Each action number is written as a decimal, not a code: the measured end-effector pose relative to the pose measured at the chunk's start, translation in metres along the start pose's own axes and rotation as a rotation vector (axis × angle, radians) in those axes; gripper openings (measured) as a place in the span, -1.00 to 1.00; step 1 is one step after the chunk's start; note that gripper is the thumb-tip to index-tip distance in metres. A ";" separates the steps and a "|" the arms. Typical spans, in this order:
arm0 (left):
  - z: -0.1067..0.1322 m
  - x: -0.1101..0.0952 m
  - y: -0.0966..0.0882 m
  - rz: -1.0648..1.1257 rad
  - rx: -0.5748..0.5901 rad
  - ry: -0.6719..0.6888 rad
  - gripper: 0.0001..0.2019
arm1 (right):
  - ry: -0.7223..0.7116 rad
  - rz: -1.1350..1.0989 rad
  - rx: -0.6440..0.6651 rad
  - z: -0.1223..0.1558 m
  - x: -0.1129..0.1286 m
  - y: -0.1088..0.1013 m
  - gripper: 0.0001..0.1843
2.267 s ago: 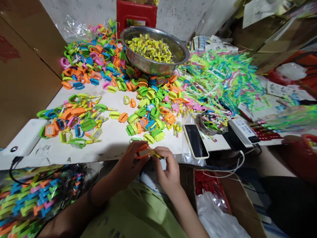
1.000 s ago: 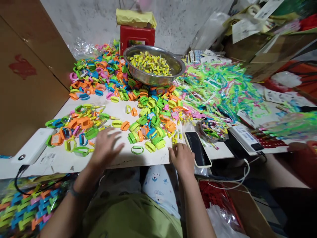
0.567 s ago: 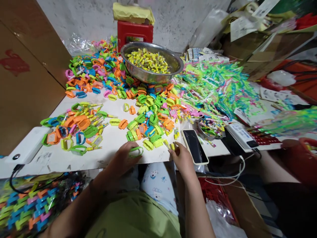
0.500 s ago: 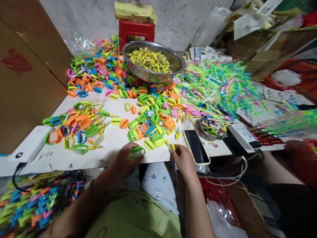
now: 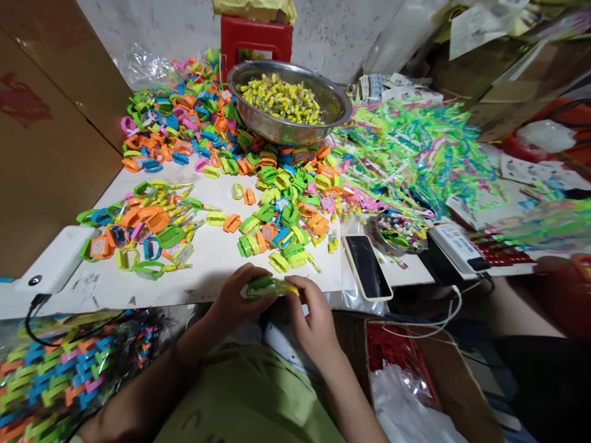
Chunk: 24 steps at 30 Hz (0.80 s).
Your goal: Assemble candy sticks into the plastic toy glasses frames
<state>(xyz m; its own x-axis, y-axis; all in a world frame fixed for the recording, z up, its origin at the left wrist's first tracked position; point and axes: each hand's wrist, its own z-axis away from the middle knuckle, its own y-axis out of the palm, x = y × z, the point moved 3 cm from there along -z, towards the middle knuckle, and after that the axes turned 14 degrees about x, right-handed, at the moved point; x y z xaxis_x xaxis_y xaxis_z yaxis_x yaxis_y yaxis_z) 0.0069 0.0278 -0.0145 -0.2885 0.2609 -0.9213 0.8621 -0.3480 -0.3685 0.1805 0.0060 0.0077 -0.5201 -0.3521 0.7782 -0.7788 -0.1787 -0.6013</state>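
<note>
My left hand (image 5: 240,295) is closed on a green plastic toy watch (image 5: 261,285), just past the table's front edge. Pinched in my right hand (image 5: 314,317) is a small clear tube with a yellow end (image 5: 290,289), which meets the right side of the watch; whether it is inside the band I cannot tell. Beyond my hands lies a heap of loose toy watches (image 5: 281,215) in green, orange, blue and pink. To the left is a group of toy watches with yellow-ended tubes (image 5: 154,218) in or beside them.
A steel bowl (image 5: 295,132) of yellow-ended tubes stands at the back before a red stool (image 5: 256,31). Right of my hands are a phone (image 5: 368,267), a small bowl of beads or caps (image 5: 401,232) and green strips (image 5: 415,154). A carton (image 5: 50,154) borders the left; another person's arm shows far right.
My right hand has moved left with the yellow-ended tube from the table's edge to the green toy watch in my left hand. The view has tilted down slightly.
</note>
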 end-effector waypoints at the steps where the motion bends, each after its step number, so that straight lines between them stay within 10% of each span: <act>1: 0.000 -0.001 0.000 -0.009 0.004 -0.002 -0.73 | 0.002 -0.027 -0.021 0.001 0.000 0.002 -0.85; 16: 0.001 -0.013 0.004 -0.064 0.148 -0.046 -0.65 | 0.051 -0.068 -0.073 0.003 0.000 0.004 -0.89; 24: 0.010 0.000 0.008 0.062 0.164 -0.218 -0.63 | 0.031 0.435 0.223 0.005 0.006 0.005 -0.82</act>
<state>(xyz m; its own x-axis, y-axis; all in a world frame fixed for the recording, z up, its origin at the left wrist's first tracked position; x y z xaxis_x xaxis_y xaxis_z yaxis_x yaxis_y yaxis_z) 0.0101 0.0162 -0.0183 -0.3355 0.0410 -0.9411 0.8068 -0.5032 -0.3096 0.1751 -0.0015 0.0081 -0.7937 -0.4106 0.4488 -0.3941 -0.2149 -0.8936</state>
